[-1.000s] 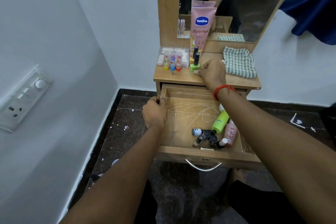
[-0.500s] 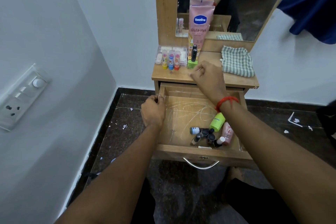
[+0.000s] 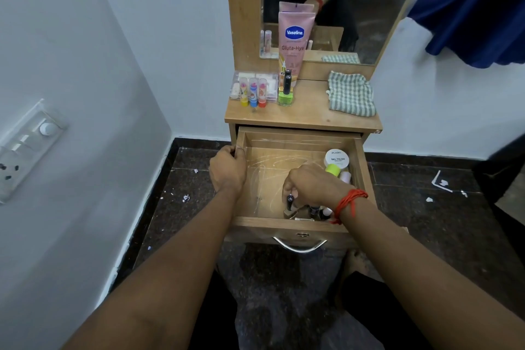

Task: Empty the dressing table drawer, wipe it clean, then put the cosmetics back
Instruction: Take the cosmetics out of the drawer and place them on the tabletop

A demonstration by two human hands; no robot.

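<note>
The wooden drawer (image 3: 264, 226) is pulled out, its scratched floor mostly bare. My left hand (image 3: 227, 170) grips the drawer's left wall. My right hand (image 3: 312, 187) is inside at the front right, fingers closed around a small black-capped bottle (image 3: 289, 199) among a few small bottles that my wrist partly hides. Behind it lie a white-lidded nail polish remover jar (image 3: 336, 158), a lime bottle (image 3: 333, 169) and a pale pink bottle (image 3: 345, 176). On the table top (image 3: 309, 113) stand a green nail polish (image 3: 285, 95), three lip balms (image 3: 252, 92), a clear case (image 3: 270, 82) and a Vaseline tube (image 3: 295, 37).
A green checked cloth (image 3: 350, 94) lies at the table top's right. A mirror (image 3: 369, 23) rises behind. The white wall with a switchboard (image 3: 25, 145) is close on the left, and a blue curtain (image 3: 477, 3) hangs at the right. Scraps dot the dark floor (image 3: 443, 207).
My right hand has left the green nail polish standing on the table top and dropped into the drawer's front right, closing on a small bottle. The left hand still holds the drawer wall.
</note>
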